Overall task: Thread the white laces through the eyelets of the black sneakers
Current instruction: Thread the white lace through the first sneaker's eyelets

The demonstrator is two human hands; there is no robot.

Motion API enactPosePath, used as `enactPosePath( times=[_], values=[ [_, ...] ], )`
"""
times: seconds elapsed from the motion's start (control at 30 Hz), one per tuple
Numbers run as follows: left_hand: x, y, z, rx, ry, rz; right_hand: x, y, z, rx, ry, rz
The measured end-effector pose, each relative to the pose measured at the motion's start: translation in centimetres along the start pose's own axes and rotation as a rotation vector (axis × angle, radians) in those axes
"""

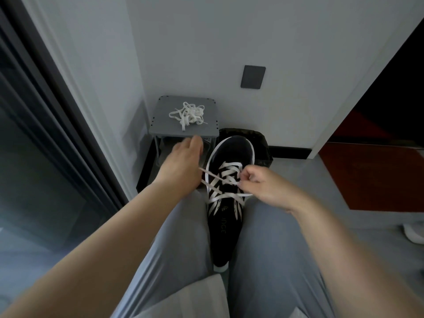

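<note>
My right hand (263, 185) is curled tight, thumb and fingertips pinching the white lace (227, 177) right over the eyelets at the middle of the frame. That is where a lace end has to be steered into a hole, so I judge the grip is close and small for control. My left hand (183, 161) sits out to the left of the shoe with its back toward the camera. Two strands of the same lace run taut from under it across to the eyelets. The fingers doing the holding are hidden, but the tension tells me it grips the lace and takes up the slack so the crossings lie flat. The black sneaker (231, 152) is wedged between my thighs (183, 226) in grey trousers, toe pointing to the top of the frame. I read that as a clamp: with the legs holding the shoe, both hands are free for the lace. Several crossings are already laid over the tongue, so this shoe looks well along. Beyond the left hand, in the upper middle, a loose lace (187, 114) lies in a tangle on a small grey rack (165, 106) against the wall, within reach and presumably for the other sneaker. I cannot make out what sits under the rack.
</note>
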State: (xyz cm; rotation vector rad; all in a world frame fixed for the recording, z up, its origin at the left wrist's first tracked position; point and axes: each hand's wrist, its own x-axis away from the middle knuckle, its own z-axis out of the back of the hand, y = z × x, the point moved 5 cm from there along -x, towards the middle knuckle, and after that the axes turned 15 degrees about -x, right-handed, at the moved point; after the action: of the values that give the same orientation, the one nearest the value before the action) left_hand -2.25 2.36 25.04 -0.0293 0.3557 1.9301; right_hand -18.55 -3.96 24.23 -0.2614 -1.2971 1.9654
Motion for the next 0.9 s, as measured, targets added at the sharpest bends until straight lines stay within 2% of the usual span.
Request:
enactPosePath(
  times=[0.07, 0.13, 0.17, 0.2, 0.23, 0.3, 0.33, 0.37, 0.43, 0.47, 0.53, 0.6, 0.67, 0.7, 0.73, 0.77, 0.8, 0.83, 0.87, 0.9],
  values=[
    [0.2, -1.1, -0.3, 0.269, 0.035, 0.110, 0.2, 0.6, 2.2, 0.184, 0.192, 0.067],
    [0.7, -1.7, -1.2, 0.779, -0.082, 0.324, 0.8, 1.1, 4.0, 0.300, 0.430, 0.134],
    [1.0, -1.8, -1.6, 0.972, -0.141, 0.415, 1.1, 1.2, 4.3, 0.230, 0.509, 0.159],
    [1.2, -1.9, -1.7, 1.022, -0.181, 0.442, 1.4, 1.4, 4.3, 0.027, 0.555, 0.162],
    [1.2, -2.2, -1.4, 0.944, -0.189, 0.400, 1.3, 1.6, 3.9, -0.283, 0.546, 0.134],
    [1.0, -2.8, 0.0, 0.519, -0.165, 0.171, 1.1, 1.6, 2.1, -0.894, 0.408, 0.045],
    [1.1, -3.0, 0.7, 0.276, -0.168, 0.048, 1.1, 1.6, 1.6, -0.985, 0.372, 0.017],
    [1.4, -3.1, 1.2, 0.093, -0.195, -0.048, 1.2, 1.7, 1.8, -0.891, 0.402, 0.007],
    [1.9, -3.6, 1.7, -0.120, -0.262, -0.125, 1.9, 1.6, 3.4, -0.410, 0.534, 0.102],
    [1.9, -3.7, 1.9, -0.144, -0.258, -0.127, 2.3, 1.3, 4.1, -0.123, 0.563, 0.174],
    [1.8, -3.4, 2.4, -0.165, -0.192, -0.168, 2.7, 0.8, 4.2, 0.344, 0.488, 0.214],
    [1.7, -3.4, 2.4, -0.191, -0.121, -0.218, 2.7, 1.1, 4.1, 0.517, 0.415, 0.192],
    [1.3, -4.8, 2.8, -0.145, -0.058, -0.141, 2.9, 1.7, 5.1, 0.493, 0.487, 0.248],
    [1.3, -5.9, 3.4, -0.040, -0.015, -0.024, 3.3, 1.7, 5.7, 0.434, 0.568, 0.280],
    [1.4, -7.0, 3.9, 0.145, 0.015, 0.115, 3.8, 1.7, 6.3, 0.268, 0.657, 0.293],
    [1.7, -8.0, 4.1, 0.418, 0.029, 0.258, 4.0, 2.0, 7.2, -0.047, 0.736, 0.259],
    [2.1, -8.5, 4.1, 0.778, 0.029, 0.380, 4.0, 2.2, 7.5, -0.460, 0.744, 0.213],
    [2.5, -8.6, 3.7, 1.099, 0.010, 0.472, 3.7, 2.4, 7.0, -0.854, 0.683, 0.142],
    [2.7, -8.5, 3.3, 1.287, -0.003, 0.539, 3.6, 2.5, 6.5, -1.074, 0.627, 0.083],
    [2.9, -8.3, 2.9, 1.349, -0.008, 0.594, 3.6, 2.5, 6.6, -1.082, 0.616, 0.047]
  ],
)
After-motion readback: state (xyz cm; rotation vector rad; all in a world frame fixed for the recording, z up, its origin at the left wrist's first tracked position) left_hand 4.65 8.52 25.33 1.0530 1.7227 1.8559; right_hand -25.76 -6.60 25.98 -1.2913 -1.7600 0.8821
